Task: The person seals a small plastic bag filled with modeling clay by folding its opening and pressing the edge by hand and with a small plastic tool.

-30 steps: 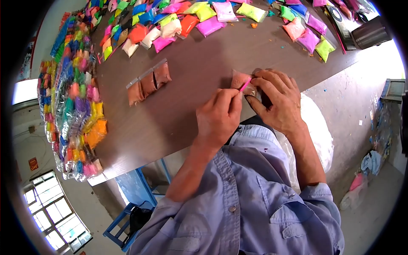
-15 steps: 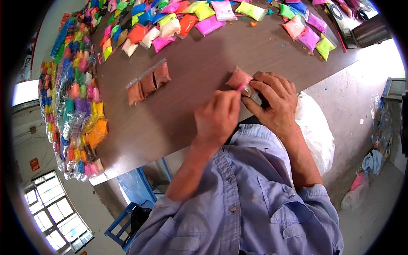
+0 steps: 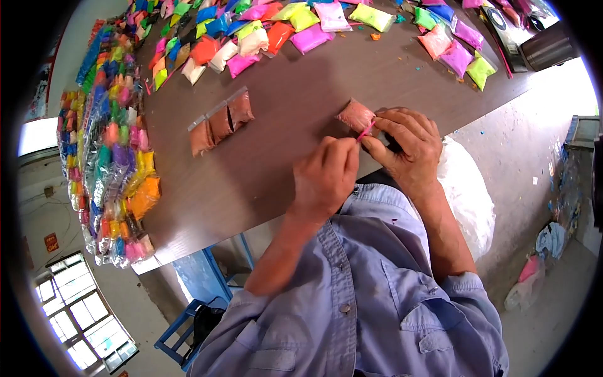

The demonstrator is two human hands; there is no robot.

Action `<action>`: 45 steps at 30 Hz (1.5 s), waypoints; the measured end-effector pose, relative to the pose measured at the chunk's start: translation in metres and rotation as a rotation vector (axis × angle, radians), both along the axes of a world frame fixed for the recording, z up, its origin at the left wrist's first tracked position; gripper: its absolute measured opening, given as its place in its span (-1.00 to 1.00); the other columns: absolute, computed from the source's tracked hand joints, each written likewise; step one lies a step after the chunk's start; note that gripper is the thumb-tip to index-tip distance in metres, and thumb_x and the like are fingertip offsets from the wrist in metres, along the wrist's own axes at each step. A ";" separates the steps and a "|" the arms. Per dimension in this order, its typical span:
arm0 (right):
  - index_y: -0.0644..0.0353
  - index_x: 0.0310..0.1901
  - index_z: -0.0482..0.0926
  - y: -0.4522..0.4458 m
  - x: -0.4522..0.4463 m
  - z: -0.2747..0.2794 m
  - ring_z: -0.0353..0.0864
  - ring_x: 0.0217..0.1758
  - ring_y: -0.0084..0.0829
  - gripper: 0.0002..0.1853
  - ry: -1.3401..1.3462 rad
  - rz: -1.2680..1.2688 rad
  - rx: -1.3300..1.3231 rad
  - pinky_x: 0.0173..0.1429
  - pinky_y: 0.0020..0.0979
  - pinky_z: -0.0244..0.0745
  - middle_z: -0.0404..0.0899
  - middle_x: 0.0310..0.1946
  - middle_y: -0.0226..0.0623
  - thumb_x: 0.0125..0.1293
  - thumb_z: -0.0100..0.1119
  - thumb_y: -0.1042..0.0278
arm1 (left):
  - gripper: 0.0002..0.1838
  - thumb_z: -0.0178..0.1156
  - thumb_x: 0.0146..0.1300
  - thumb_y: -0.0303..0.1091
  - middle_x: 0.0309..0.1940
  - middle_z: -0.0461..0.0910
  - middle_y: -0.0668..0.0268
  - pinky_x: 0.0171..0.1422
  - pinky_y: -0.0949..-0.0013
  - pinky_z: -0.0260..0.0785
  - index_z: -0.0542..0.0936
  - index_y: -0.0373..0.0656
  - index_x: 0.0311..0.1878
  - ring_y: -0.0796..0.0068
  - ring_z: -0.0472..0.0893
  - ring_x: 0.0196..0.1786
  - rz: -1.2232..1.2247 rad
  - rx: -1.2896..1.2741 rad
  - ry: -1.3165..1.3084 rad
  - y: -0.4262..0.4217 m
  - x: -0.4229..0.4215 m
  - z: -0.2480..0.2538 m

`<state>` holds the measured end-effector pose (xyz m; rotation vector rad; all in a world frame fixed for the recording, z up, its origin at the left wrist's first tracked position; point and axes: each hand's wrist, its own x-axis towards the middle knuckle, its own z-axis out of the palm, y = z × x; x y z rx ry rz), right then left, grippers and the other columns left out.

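Observation:
A small clear packet filled with brownish-pink material (image 3: pixel 355 115) lies on the table in front of me. My left hand (image 3: pixel 325 178) is closed around a thin pink stick (image 3: pixel 366 131), whose far end lies against the near edge of that packet. Thumb and fingers of my right hand (image 3: pixel 409 146) pinch the packet's near right edge, beside the stick's tip. Farther left, three similar brown packets (image 3: pixel 220 124) lie side by side in a slanting row, with neither hand near them.
Many colourful packets (image 3: pixel 312 39) cover the table's far side. Stacked bags of coloured packets (image 3: pixel 113 157) line the left edge. A dark cylinder (image 3: pixel 551 47) stands far right. A white plastic bag (image 3: pixel 466 195) hangs by my right arm, and a blue metal frame (image 3: pixel 217 276) stands below left.
My left hand and the pink stick have shifted slightly right and down. The packet's clear end, visible before under my right fingers, is now mostly hidden. My right fingers have closed in toward the stick.

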<state>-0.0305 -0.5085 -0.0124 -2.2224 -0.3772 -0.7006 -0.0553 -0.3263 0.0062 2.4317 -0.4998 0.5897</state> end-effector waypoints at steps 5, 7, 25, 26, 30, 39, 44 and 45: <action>0.02 -0.23 0.80 0.001 0.001 -0.002 0.76 0.03 -0.35 -0.71 -0.025 -0.001 0.015 0.01 -0.29 0.48 0.80 -0.14 -0.52 0.00 0.65 0.20 | -0.89 0.39 0.37 -0.52 -0.38 0.66 0.21 -0.40 0.18 0.51 0.62 -0.14 -0.18 0.12 0.68 -0.43 0.068 0.054 0.009 0.010 0.011 -0.003; 0.02 -0.23 0.80 0.002 0.001 0.000 0.76 0.03 -0.36 -0.71 -0.025 -0.002 0.007 0.00 -0.29 0.48 0.80 -0.14 -0.52 -0.01 0.65 0.21 | -0.90 0.39 0.38 -0.53 -0.37 0.68 0.18 -0.38 0.20 0.52 0.63 -0.17 -0.17 0.12 0.69 -0.42 0.130 0.029 -0.020 0.019 0.018 -0.004; -0.02 -0.11 0.79 0.002 -0.018 0.003 0.70 0.08 -0.30 -0.66 -0.085 0.052 -0.051 0.16 -0.21 0.44 0.70 0.00 -0.44 0.00 0.57 0.34 | -0.88 0.32 0.41 -0.39 -0.39 0.64 0.32 -0.43 0.15 0.53 0.58 -0.05 -0.28 0.16 0.68 -0.45 0.119 0.180 0.070 0.016 0.027 0.023; -0.02 -0.11 0.80 0.002 -0.018 0.003 0.70 0.07 -0.30 -0.67 -0.077 0.057 -0.054 0.16 -0.21 0.44 0.70 0.00 -0.43 0.01 0.56 0.35 | -0.88 0.32 0.41 -0.39 -0.39 0.64 0.32 -0.43 0.15 0.53 0.58 -0.05 -0.28 0.16 0.68 -0.45 0.119 0.183 0.069 0.018 0.029 0.025; -0.01 -0.12 0.80 0.003 -0.020 0.000 0.70 0.06 -0.30 -0.68 -0.088 0.051 -0.057 0.16 -0.22 0.44 0.70 -0.01 -0.43 0.02 0.55 0.36 | -0.97 0.30 0.42 -0.39 -0.37 0.65 0.30 -0.41 0.15 0.53 0.63 -0.06 -0.18 0.15 0.68 -0.44 0.028 0.026 0.071 0.006 0.028 0.038; 0.01 -0.13 0.80 0.004 -0.022 0.000 0.70 0.07 -0.31 -0.73 -0.061 0.067 -0.008 0.13 -0.23 0.41 0.70 -0.03 -0.43 0.07 0.51 0.41 | -0.90 0.36 0.38 -0.46 -0.39 0.66 0.22 -0.27 0.14 0.52 0.64 -0.20 -0.28 0.09 0.69 -0.34 0.021 0.251 0.217 0.019 0.051 0.046; 0.03 -0.13 0.79 0.002 -0.022 0.003 0.70 0.07 -0.29 -0.74 -0.020 0.064 -0.010 0.15 -0.21 0.42 0.71 -0.05 -0.44 0.11 0.43 0.50 | -0.92 0.38 0.38 -0.46 -0.37 0.69 0.19 -0.26 0.27 0.48 0.68 -0.26 -0.20 0.29 0.64 -0.39 0.034 0.004 0.289 0.031 0.049 0.049; 0.04 -0.14 0.79 0.001 -0.021 0.006 0.70 0.07 -0.28 -0.75 -0.014 0.056 -0.022 0.16 -0.21 0.43 0.71 -0.06 -0.45 0.12 0.40 0.52 | -0.92 0.39 0.38 -0.47 -0.37 0.69 0.18 -0.25 0.31 0.46 0.69 -0.27 -0.18 0.35 0.62 -0.39 0.021 -0.025 0.323 0.032 0.047 0.049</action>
